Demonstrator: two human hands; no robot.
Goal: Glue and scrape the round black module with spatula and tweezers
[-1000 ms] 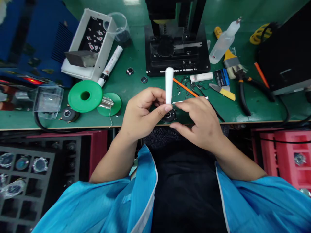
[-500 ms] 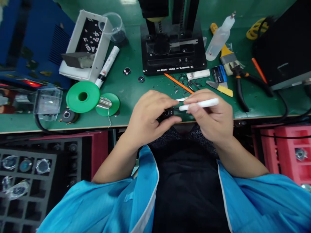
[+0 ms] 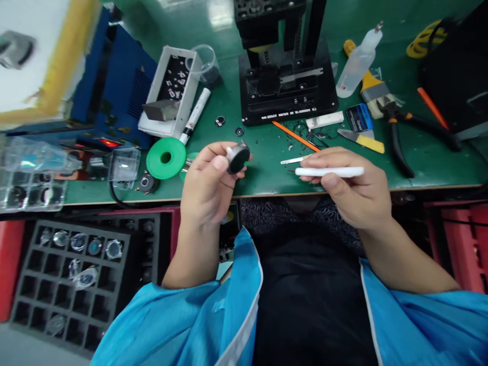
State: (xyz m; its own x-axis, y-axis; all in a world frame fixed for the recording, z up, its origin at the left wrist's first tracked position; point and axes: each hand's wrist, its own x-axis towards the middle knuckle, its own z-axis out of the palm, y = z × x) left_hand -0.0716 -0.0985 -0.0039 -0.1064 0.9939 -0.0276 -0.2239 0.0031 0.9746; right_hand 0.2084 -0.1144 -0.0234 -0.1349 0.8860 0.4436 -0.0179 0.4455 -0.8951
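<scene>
Over the front edge of the green bench [image 3: 267, 168], our left hand [image 3: 208, 188] pinches a small round black part [image 3: 238, 157] between thumb and fingertips, lifted clear of the surface and tilted on edge. Our right hand [image 3: 351, 195] is closed around a white pen-like tool [image 3: 330, 172], held level with its tip pointing toward the part, the two well apart. Just beyond the tool lies a thin white stick [image 3: 293, 160] on the bench. Near the left hand sits a green spool [image 3: 165, 157], and toward the back edge stands a black press [image 3: 287, 84]. Below the bench's left end, a black compartment tray [image 3: 57, 284] holds several round pieces.
</scene>
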